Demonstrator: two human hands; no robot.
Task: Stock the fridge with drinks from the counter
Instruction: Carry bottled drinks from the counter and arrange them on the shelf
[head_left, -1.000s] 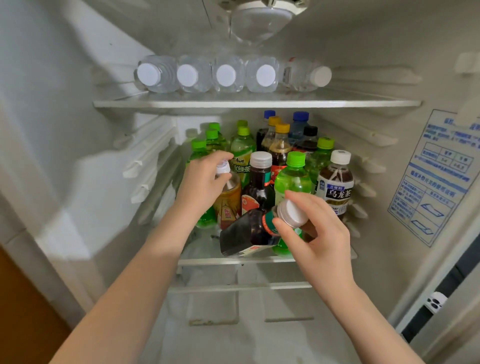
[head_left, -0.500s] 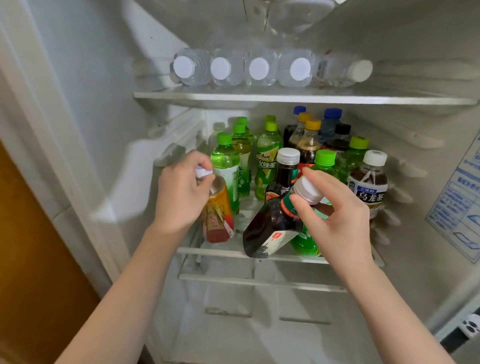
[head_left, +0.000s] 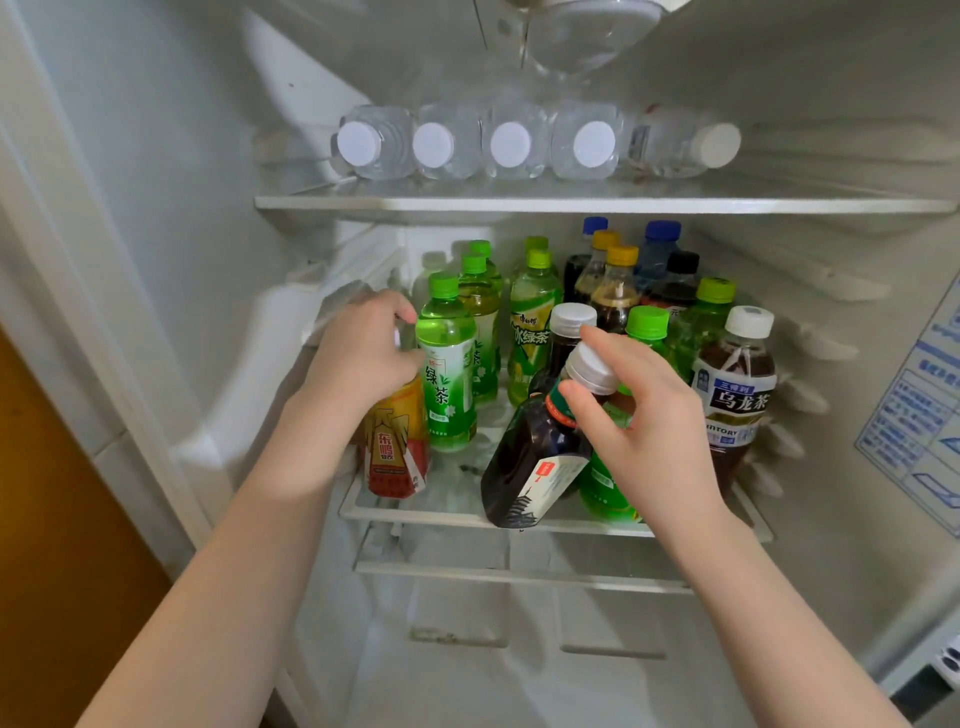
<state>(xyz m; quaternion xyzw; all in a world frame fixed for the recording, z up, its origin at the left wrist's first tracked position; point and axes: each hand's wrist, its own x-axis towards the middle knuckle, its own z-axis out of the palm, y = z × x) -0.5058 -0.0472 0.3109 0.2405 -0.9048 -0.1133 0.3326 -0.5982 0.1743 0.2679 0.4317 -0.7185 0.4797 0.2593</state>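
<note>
**Item 1, front edge.** The right hand is pinching the white-capped neck of a dark tea bottle. The bottle is leaning steeply, with its base sitting at the lip of the middle shelf. Hazard: a slipping pinch would probably be sending it off the front.

**Item 2, front left.** The left hand is curling over the top of a yellow-and-red bottle, which is standing upright near the fridge wall. Hazard: shoving it rightward risks tipping the green tea bottle just beside it.

**Item 3, mid-shelf.** Green-capped bottles and an oolong bottle are standing packed together. Hazard: righting the dark bottle into so tight a gap could be toppling its neighbours.

**Item 4, far.** Water bottles are lying on the upper shelf, well apart from both hands.
</note>
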